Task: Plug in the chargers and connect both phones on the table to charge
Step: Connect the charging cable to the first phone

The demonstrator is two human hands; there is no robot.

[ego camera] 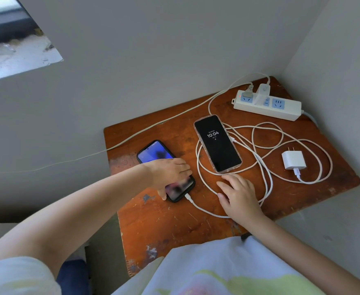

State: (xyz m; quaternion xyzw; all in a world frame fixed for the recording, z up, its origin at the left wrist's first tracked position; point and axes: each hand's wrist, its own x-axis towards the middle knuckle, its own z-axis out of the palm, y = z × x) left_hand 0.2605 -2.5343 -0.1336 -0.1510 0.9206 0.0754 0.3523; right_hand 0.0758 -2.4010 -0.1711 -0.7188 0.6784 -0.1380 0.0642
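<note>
A black-cased phone (pixel 151 153) with a lit blue screen lies at the table's left side, a white cable (pixel 198 206) plugged into its near end. My left hand (pixel 170 173) rests flat across this phone. A second phone (pixel 217 143) in a clear case lies in the middle, screen showing 10:04, on top of coiled white cable. My right hand (pixel 236 192) lies on the table just below it, fingers spread over the cable. A loose white charger (pixel 293 160) lies at the right, prongs up. A white power strip (pixel 281 110) at the back holds a white charger (pixel 263 90).
The small worn wooden table (pixel 174 226) stands in a corner between grey walls. A thin white cord (pixel 132 137) runs from the strip off the left edge. The strip's own lead leaves at the right. My light shirt covers the near edge.
</note>
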